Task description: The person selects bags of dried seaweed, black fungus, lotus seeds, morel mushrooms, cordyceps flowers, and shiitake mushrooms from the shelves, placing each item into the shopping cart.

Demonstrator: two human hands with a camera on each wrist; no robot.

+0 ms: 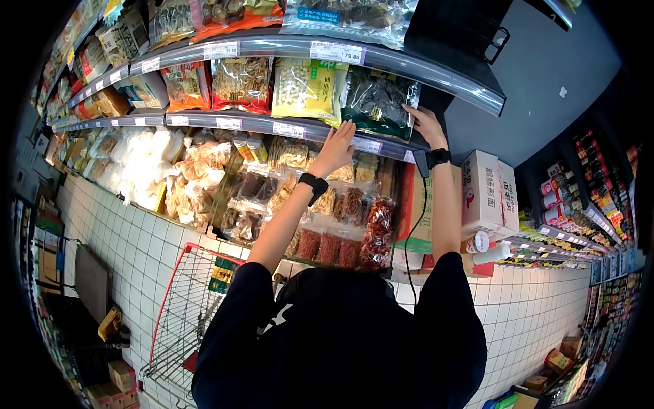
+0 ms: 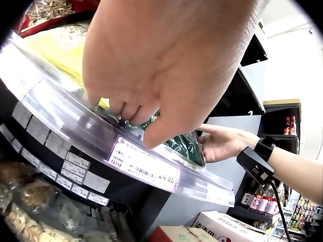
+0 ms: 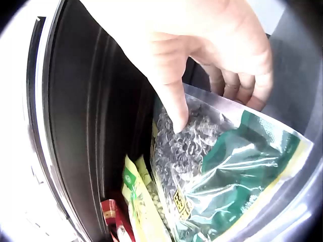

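Observation:
A clear and dark green bag of dried black fungus [image 1: 377, 102] stands at the right end of the middle shelf. My right hand [image 1: 428, 128] grips its right edge. In the right wrist view the thumb [image 3: 174, 103] lies on the front of the bag and the other fingers go behind it. At the bag's lower left, my left hand [image 1: 332, 151] reaches over the shelf lip with its fingers extended, touching near the corner. Directly left stands a yellow bag of pale round pieces [image 1: 303, 87].
A clear price rail [image 2: 144, 164] runs along the shelf front. Below, bagged dried goods [image 1: 330, 247] fill a display. Cartons [image 1: 487, 194] are stacked at the right, beside a grey panel [image 1: 545, 88]. A wire shopping cart [image 1: 180, 307] stands at the left on the tiled floor.

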